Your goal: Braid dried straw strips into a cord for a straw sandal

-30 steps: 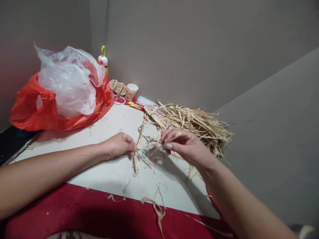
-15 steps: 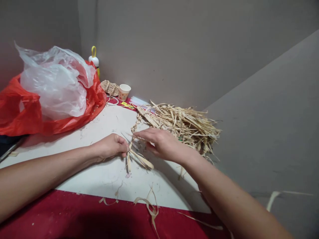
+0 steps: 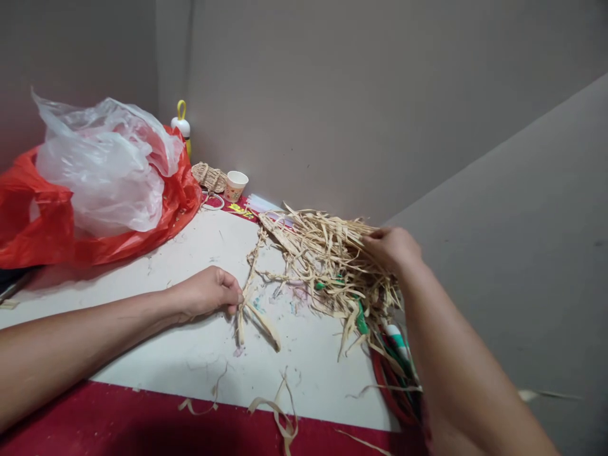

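One straw braid [image 3: 253,261], lengthwise toward wall [image 3: 294,114]

There are two hands [image 3: 209,292] [image 3: 398,248], one straw pile [image 3: 335,244], one cup [image 3: 235,187] and two plastic bags [image 3: 99,171] [image 3: 52,221].

Braided cord [image 3: 253,265]: pale straw, narrow and knobbly, running from beside the heap toward the near edge of the white tabletop [image 3: 323,373].
Near end: pinched in the left grip [image 3: 219,292], with loose, flat tails [image 3: 262,328] fanning out below.
Straw heap [image 3: 327,244]: dry, tan, tangled strips, lying right of the cord.
Heap's right side: touched by the right grip [image 3: 396,248]; whether any strip is grasped cannot be told.
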`<state>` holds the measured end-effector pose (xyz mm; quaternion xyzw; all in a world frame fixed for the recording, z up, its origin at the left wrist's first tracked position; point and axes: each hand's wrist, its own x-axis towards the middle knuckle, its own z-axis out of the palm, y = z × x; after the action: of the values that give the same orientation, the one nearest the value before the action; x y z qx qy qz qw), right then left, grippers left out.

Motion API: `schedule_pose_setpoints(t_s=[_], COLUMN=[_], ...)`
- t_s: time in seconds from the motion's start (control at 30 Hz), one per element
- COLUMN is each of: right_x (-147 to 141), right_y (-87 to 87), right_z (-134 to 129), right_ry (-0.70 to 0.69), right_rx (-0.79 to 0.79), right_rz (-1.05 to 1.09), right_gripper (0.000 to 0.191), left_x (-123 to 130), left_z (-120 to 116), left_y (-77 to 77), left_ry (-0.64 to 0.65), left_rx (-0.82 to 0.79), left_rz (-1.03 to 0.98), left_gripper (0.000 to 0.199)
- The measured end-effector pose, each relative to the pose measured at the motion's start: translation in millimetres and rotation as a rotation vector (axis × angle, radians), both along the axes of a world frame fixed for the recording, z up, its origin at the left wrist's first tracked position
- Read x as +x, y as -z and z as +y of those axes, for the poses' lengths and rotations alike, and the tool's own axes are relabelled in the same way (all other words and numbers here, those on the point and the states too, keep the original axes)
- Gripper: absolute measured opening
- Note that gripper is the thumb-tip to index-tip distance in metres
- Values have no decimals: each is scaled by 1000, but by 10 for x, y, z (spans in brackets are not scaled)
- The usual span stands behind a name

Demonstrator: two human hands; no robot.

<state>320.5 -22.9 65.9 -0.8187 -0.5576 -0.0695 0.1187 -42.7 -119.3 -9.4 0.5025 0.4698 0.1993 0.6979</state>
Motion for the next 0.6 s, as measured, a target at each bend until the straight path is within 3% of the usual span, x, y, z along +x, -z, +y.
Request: schedule_pose_setpoints(t_s=[0.13, 0.3, 0.47, 0.6], right_x=[31, 25, 37, 51], right_y=[125, -24, -245, -326], right_z=[60, 42, -39, -49], right_ry=[49, 97, 98, -45], right_rx=[-127, -6, 309, 648], right_rz=[-93, -158, -162, 131], right_gripper=[11, 30, 34, 30], left_x=[1, 0, -1, 2], left_z=[1, 12, 7, 5], left_y=[-11, -5, -9, -2], left_ry=[0, 22, 22, 13], left_rx=[-6, 11, 15, 10], left_rz=[17, 10, 10, 4], left_gripper=[7, 7, 7, 7])
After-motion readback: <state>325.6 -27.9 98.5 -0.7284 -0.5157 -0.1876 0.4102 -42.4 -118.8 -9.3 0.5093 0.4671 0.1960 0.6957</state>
